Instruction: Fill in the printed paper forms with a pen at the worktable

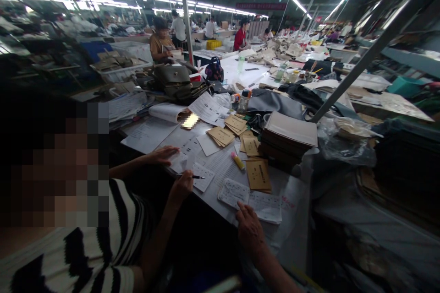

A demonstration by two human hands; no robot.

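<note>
Only one of the wearer's hands is in frame: right hand (250, 228), coming in from bottom right, palm down on the counter (296, 194). Fingers (244, 210) are loosely spread, nothing clamped, tips resting on the near edge where two white handwritten slips meet. Left slip (233, 192) lies just ahead and slightly left of the fingertips, long axis roughly left-right, tilted a bit. Right slip (267, 207) sits just ahead-right, touching or overlapping the first; can't tell which is on top. Brown envelope (258, 175) is beyond both slips, long axis pointing away from the wearer; yellow marker (237, 161) is further out, diagonal. Left hand not visible. The co-worker's hand (182, 186) in the striped sleeve holds a pen (194, 176) over a small note to the left, near but clear of the left slip.
</note>
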